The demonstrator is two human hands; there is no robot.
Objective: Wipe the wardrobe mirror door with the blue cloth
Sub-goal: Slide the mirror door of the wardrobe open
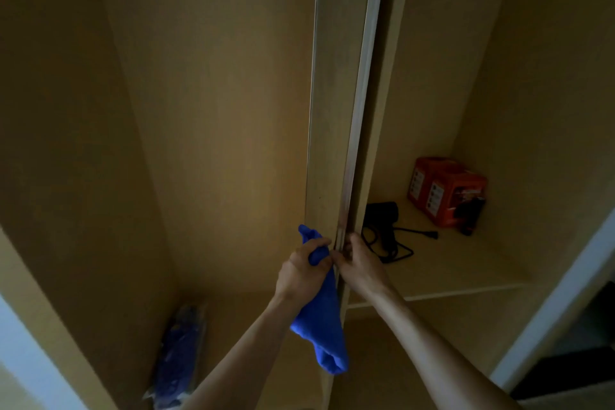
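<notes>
I am facing an open wooden wardrobe. Its sliding door (361, 83) stands edge-on in the middle, showing only a thin metal frame; the mirror face is hidden. My left hand (304, 268) grips the blue cloth (324, 319) just left of that edge, and the cloth hangs down below my fist. My right hand (357, 261) has its fingers curled on the door's metal edge at waist height, right beside the left hand.
A shelf (466, 263) on the right carries a black hair dryer (382, 221) with its cord and two orange boxes (446, 191). A blue packaged item (181, 349) leans in the left compartment's bottom. A white wall edge (562, 293) borders the right.
</notes>
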